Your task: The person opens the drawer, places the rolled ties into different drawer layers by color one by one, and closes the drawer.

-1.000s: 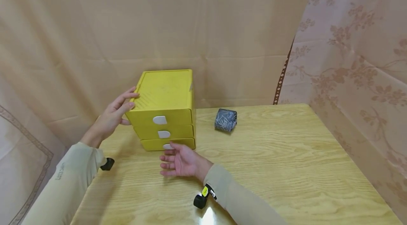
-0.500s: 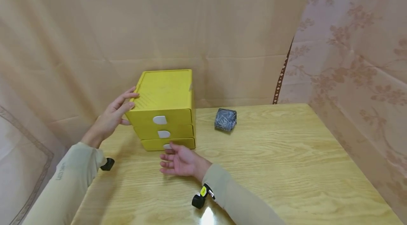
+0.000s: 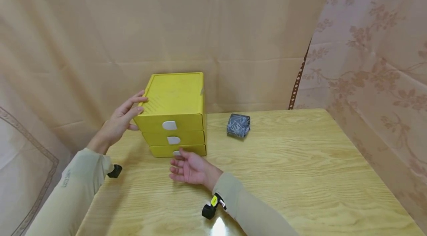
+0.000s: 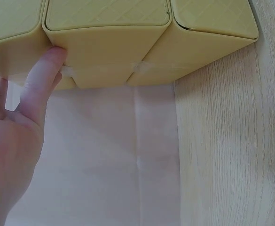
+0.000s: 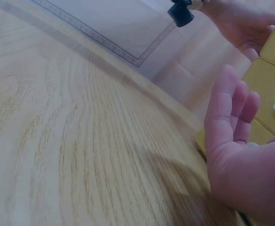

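A yellow three-drawer desktop box (image 3: 173,95) stands on the wooden table, its drawers closed and each with a white handle. My left hand (image 3: 116,123) rests against its upper left edge, fingertips over the top. In the left wrist view the left thumb (image 4: 41,82) lies against the box's side wall, near a seam between drawer levels. Low at the front, my right hand (image 3: 191,169) has its palm turned up. Its thumb and index finger pinch the bottom drawer's white handle (image 3: 176,153), mostly covered by them; the other fingers (image 5: 219,110) are loosely bent.
To the right of the box lies a dark grey roll with a pale line pattern (image 3: 238,125). The wooden table (image 3: 283,176) reaches right and forward. A beige curtain (image 3: 180,25) hangs close behind the box, and a flowered curtain (image 3: 377,62) borders the right side.
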Tool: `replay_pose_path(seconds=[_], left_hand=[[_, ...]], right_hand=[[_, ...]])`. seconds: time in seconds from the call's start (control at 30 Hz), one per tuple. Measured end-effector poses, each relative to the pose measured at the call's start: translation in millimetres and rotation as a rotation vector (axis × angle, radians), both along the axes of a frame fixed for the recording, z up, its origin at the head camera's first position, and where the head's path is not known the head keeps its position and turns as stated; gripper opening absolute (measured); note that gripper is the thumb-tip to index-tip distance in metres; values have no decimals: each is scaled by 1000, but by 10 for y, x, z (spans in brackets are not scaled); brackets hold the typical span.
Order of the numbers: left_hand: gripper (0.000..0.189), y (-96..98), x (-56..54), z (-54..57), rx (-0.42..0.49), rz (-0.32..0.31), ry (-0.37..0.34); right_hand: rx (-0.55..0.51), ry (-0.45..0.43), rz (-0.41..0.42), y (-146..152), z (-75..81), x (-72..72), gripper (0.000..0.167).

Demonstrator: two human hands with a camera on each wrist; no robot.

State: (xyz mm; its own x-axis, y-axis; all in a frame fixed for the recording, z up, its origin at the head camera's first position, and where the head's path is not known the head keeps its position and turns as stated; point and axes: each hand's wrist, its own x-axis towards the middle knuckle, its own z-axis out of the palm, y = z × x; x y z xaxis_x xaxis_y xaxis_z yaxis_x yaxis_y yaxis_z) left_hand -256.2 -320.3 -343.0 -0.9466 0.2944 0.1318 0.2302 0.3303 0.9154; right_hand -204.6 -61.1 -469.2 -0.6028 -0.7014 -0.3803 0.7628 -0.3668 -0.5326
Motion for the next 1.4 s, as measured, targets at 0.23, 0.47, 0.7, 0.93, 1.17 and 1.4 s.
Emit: replay_pose_path(seconds=[0.23, 0.47, 0.7, 0.93, 1.17, 1.4], left_hand=[[44, 12, -7, 3, -3, 21, -15], [46, 4, 4, 15, -16, 30, -16], [44, 7, 1, 11, -6, 4, -21], [43, -4, -1, 3, -1, -4, -9], [44, 5, -1, 1, -6, -4, -11], [43, -12, -2, 10, -8, -5, -5]], right_hand=[[19, 5, -13, -7, -2, -1, 30], [12, 1, -19, -31, -2, 0, 30], [13, -2, -42, -41, -4, 29, 30], [14, 7, -51, -54, -28, 53, 30], [8, 9, -48, -51, -40, 69, 31], [33, 32, -31, -32, -49, 71, 31]])
